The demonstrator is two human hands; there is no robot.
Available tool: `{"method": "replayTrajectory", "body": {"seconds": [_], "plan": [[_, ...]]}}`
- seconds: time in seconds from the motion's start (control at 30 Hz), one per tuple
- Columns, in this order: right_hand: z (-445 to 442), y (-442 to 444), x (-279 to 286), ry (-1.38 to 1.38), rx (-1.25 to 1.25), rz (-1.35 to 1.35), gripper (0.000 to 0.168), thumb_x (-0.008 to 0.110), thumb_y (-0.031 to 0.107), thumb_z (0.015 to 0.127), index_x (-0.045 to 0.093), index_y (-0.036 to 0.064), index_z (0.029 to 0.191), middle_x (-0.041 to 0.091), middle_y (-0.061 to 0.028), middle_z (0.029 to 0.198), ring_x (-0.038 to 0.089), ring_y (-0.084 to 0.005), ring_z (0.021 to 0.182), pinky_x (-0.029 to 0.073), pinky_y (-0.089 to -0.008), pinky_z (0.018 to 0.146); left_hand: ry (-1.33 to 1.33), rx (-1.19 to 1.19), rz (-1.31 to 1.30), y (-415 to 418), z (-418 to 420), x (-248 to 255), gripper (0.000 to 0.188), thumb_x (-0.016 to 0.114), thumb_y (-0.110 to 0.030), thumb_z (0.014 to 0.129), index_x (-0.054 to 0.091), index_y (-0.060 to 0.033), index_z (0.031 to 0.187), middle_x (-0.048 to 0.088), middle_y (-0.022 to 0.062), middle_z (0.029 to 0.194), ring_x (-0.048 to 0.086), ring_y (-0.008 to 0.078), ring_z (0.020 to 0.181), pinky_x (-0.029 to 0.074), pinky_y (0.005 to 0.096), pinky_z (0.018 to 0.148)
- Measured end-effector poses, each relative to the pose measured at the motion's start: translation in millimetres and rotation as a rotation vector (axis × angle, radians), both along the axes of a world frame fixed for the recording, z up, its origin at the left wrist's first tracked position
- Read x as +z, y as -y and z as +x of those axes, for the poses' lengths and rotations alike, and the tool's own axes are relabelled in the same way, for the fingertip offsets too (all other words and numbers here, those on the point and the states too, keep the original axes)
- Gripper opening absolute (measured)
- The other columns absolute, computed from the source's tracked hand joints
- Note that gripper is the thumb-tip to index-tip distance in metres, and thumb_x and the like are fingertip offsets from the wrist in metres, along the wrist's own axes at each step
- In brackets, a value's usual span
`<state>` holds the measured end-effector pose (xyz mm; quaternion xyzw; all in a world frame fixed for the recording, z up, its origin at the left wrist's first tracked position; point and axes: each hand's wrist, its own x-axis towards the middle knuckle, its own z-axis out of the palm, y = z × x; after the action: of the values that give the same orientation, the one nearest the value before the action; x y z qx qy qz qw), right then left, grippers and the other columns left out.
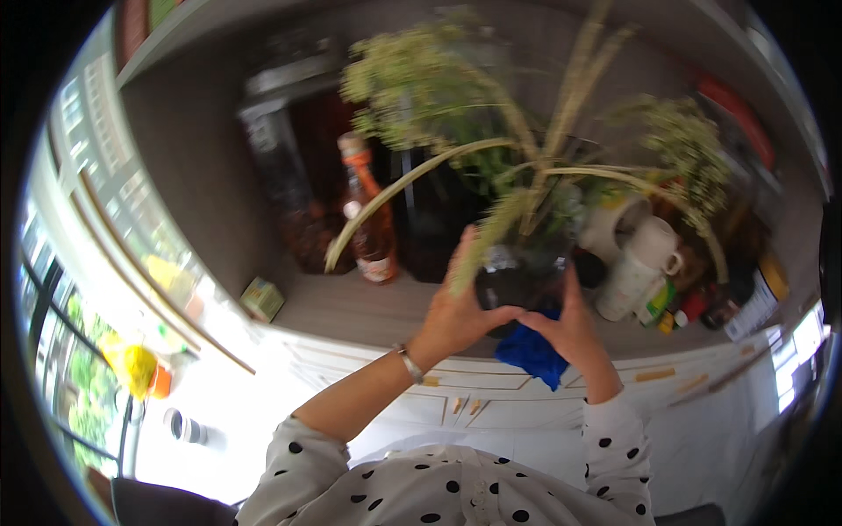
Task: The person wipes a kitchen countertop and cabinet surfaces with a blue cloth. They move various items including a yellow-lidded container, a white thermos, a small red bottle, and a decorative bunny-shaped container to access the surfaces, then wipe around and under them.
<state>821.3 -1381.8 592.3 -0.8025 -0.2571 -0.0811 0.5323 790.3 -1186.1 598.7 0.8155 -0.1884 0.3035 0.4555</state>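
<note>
Both my hands are wrapped around a dark, see-through vase (520,273) at the front of the cabinet shelf. My left hand (454,315) grips its left side, and my right hand (569,329) its right side, thumbs almost meeting in front. From the vase rise dried plant stems (536,171) with drooping green seed heads (408,85), some hanging over my left fingers. A blue cloth (536,348) shows below the thumbs, over the shelf's front edge; whether a hand also touches it I cannot tell. Motion blurs the vase and stems.
Left of the vase stands a bottle with an orange ribbon (371,223), near a small box (263,299). A pale floral flask (638,269) and several small packages (684,306) crowd the right. White drawers (460,378) lie below the shelf (348,306). A window is at left.
</note>
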Motion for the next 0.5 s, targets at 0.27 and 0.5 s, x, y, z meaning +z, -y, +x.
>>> {"method": "replayTrajectory", "body": {"seconds": [0.27,0.5], "plan": [[-16,-8,-10,-0.052,-0.123,0.029,0.096,0.074,0.014,0.074,0.01,0.006,0.146,0.04,-0.0203,0.136,0.043,-0.0295,0.123,0.037,-0.0372,0.1,0.03,0.113,0.24,-51,-41,-9,0.099,0.07,-0.052,0.072,0.017,-0.0101,0.145,0.033,0.0267,0.138,0.034,0.0427,0.128,0.033,0.0487,0.102],[-49,6,-49,0.052,-0.348,0.326,0.049,0.068,0.019,0.082,0.048,0.002,0.124,0.056,-0.0121,0.112,0.052,-0.0201,0.103,0.041,-0.0324,0.091,-0.097,0.571,-0.059,-159,-71,4,0.051,0.07,-0.018,0.078,0.05,-0.0047,0.124,0.06,0.0142,0.111,0.06,0.0321,0.098,0.05,0.0389,0.08]]}}
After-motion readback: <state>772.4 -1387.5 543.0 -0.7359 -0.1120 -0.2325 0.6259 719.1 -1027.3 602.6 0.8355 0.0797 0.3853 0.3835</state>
